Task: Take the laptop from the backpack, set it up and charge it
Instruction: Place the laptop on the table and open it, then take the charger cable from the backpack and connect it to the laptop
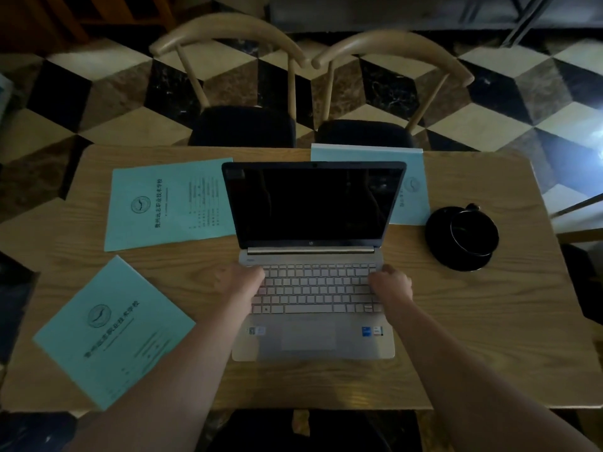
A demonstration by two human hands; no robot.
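Now both hands, left [243,282] and right [391,285], grasp the open laptop's [313,288] base edges.

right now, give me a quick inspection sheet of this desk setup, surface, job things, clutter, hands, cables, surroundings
surface: wooden table, dimly lit.
job's things: laptop set out near the front edge, lid open, screen dark; backpack and charger not seen.
clutter: three teal booklets, one front left, one back left, one partly behind the screen; black cup on a black saucer to the right of the laptop.
hands: left hand at the keyboard's left edge, right hand at its right edge, fingers curled; grip not clear.
cables: nothing seen.
surroundings: two wooden chairs across the table, cube-patterned tiled floor.
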